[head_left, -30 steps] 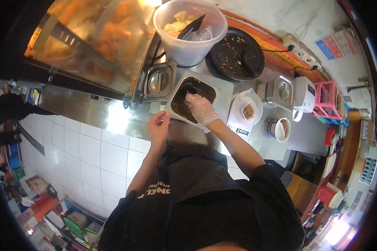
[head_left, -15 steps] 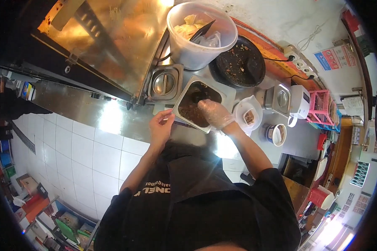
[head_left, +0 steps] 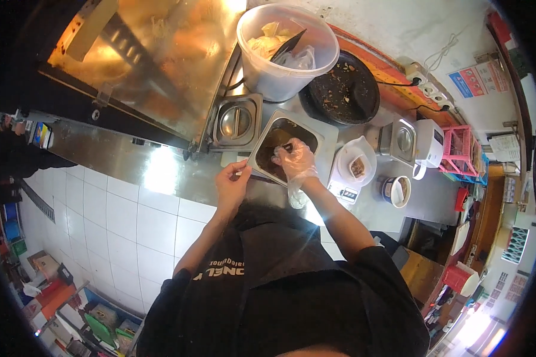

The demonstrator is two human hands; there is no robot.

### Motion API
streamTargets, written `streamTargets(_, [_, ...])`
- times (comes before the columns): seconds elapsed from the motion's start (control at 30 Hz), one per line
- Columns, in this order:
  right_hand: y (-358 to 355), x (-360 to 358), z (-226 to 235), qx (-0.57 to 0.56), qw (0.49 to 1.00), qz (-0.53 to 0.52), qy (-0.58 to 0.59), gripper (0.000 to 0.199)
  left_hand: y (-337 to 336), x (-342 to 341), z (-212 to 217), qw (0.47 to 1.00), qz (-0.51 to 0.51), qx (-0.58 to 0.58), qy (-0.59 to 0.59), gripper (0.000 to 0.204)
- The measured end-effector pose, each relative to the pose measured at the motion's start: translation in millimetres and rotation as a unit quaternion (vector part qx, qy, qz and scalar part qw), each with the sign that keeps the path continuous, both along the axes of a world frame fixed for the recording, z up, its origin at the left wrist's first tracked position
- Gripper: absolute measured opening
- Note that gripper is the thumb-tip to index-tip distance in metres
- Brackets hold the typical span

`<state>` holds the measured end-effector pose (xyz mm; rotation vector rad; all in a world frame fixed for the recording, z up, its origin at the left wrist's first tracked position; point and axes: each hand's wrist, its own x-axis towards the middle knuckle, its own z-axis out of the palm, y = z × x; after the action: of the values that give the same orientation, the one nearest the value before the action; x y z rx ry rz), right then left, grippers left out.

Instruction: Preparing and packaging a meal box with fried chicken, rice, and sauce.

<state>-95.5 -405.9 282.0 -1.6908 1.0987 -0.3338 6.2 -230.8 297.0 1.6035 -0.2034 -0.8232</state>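
Observation:
A deep steel food pan (head_left: 317, 132) with dark brown, wet-looking food (head_left: 274, 156) in it stands on the counter ahead of me. At its near-left corner my left hand (head_left: 233, 179) pinches the rim between thumb and fingers. My right hand (head_left: 296, 160), in a clear plastic glove, reaches into the pan with its fingers closed together. Something small and dark shows at those fingers, its kind unclear. Right of the pan, a white plastic bowl (head_left: 366, 156) with a little brown food sits on a white kitchen scale (head_left: 342, 191).
A lidded steel pan (head_left: 237, 121) stands left of the open one. Behind are a translucent bucket (head_left: 268, 74) with bags and a black round pan (head_left: 342, 89) holding scraps. Farther right are a white tub (head_left: 395, 191), another lidded steel container (head_left: 402, 141) and a pink basket (head_left: 458, 149).
My gloved right hand has shifted left and its fingers have curled in over the food. More of the scale's front shows. The left hand keeps its hold on the rim.

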Motion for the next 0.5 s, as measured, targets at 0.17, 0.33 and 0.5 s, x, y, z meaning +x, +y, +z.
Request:
streamTargets(0.17, [-14,2,16,0.175,0.983,0.001,-0.057,0.022,3,0,-4,1.0,0.002,-0.002,0.01,0.023])
streamTargets(0.33, [-21,-11,40,0.143,0.984,0.102,-0.034,0.022,3,1,-13,1.0,0.006,-0.015,0.018,0.022])
streamTargets(0.5, [-21,-20,79,-0.143,0.937,0.315,0.046,0.016,1,1,2,0.999,0.015,-0.007,0.048,0.021])
